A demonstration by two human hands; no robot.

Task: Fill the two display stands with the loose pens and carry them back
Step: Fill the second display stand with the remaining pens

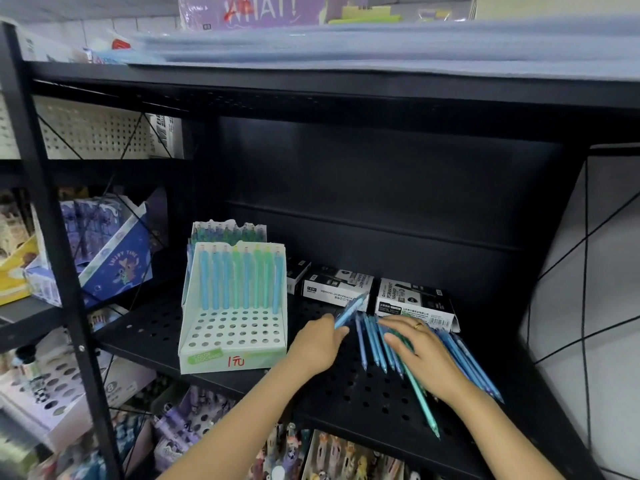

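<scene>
A white display stand with many holes sits on the black perforated shelf, its back row filled with blue and green pens. Behind it stands a second stand, mostly hidden. My left hand pinches one blue pen, tilted up to the right. A pile of loose blue and green pens lies to the right of the front stand. My right hand rests on the pile, fingers spread flat, a ring on one finger.
Boxes of permanent markers lie behind the pile against the shelf's dark back. A blue printed box sits on the neighbouring shelf at left. More stationery fills the lower shelves. A black upright post stands at left.
</scene>
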